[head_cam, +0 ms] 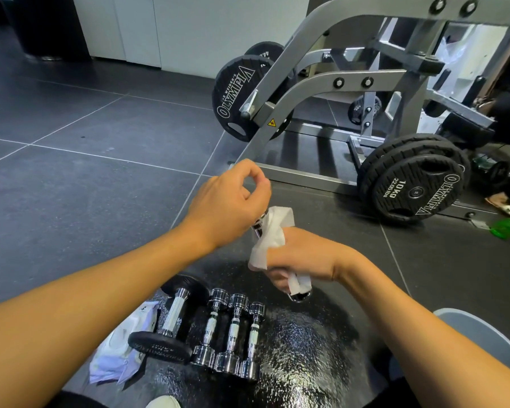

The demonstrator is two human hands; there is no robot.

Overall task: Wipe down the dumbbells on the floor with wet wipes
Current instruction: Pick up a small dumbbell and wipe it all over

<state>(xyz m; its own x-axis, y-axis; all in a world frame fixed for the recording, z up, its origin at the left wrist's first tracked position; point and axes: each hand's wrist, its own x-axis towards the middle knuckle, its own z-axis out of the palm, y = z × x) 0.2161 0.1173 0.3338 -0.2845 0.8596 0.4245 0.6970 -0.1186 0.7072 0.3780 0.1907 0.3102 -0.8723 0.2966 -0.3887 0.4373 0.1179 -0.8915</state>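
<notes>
One chrome dumbbell [280, 257] is held above the floor [86, 178], tilted, long axis running from near-right to far-left. Right hand [302, 257] clenches its handle through a white wet wipe [273, 231]. Left hand [228, 201] curls loosely over its upper end, grip unclear.

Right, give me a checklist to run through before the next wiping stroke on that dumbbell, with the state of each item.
1. Wet wipe wrapped on the held chrome dumbbell: ok.
2. Right hand gripping dumbbell through the wipe: ok.
3. Left hand steadying the dumbbell's upper end: cannot tell; its fingers curl above that end, contact hidden.
4. Lower head off the floor: cannot tell.
5. Other dumbbells in a row on the mat, one black-headed, three chrome: ok.
6. Wipes pack beside them, within reach: ok.
</notes>
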